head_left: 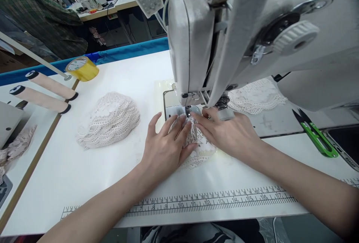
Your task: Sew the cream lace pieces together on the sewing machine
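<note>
A piece of white lace fabric (199, 151) lies under the needle and presser foot (187, 111) of a sewing machine (193, 44). My left hand (168, 142) rests flat on the lace's left side, fingers spread, their tips close to the presser foot. From the right, my right hand (230, 130) presses on the lace with its fingers stretched out; part of it is hidden behind the machine's lower parts. The lace is gathered in folds between the two hands. Left of my left hand sits a heap of lace pieces (112, 119).
More lace (256, 95) lies behind my right hand. Green thread snips (316, 134) and a phone (343, 142) are at the right. Thread cones (42, 99) and a yellow tape roll (82, 69) stand left. A printed ruler (196, 203) runs along the front edge. Another person (42, 22) is beyond the table.
</note>
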